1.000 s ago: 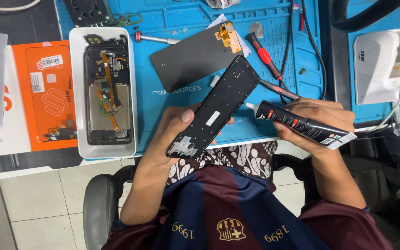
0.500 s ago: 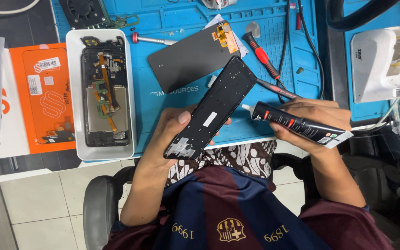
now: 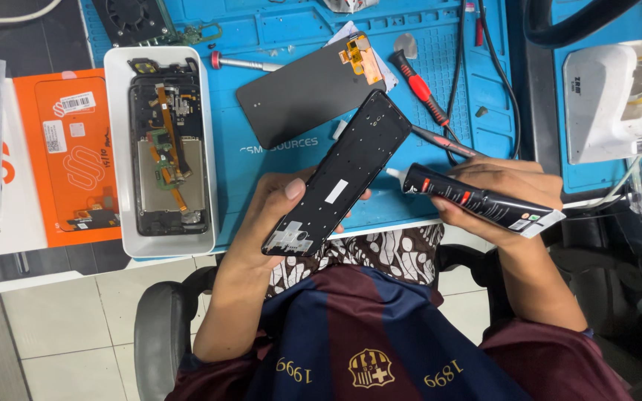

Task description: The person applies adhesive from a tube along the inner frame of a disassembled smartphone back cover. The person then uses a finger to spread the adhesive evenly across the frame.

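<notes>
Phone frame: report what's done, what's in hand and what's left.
Done: the opened phone body lies in the white tray. In hand: left hand holds the black frame; right hand aims the glue tube at its edge. Left: the screen panel lies unmounted.

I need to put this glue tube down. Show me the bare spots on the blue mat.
Free: the blue mat between the white tray and the loose dark screen, down to the near edge. Also a strip under the tube in the right hand. Crowded: upper right, with screwdriver and cables.
</notes>
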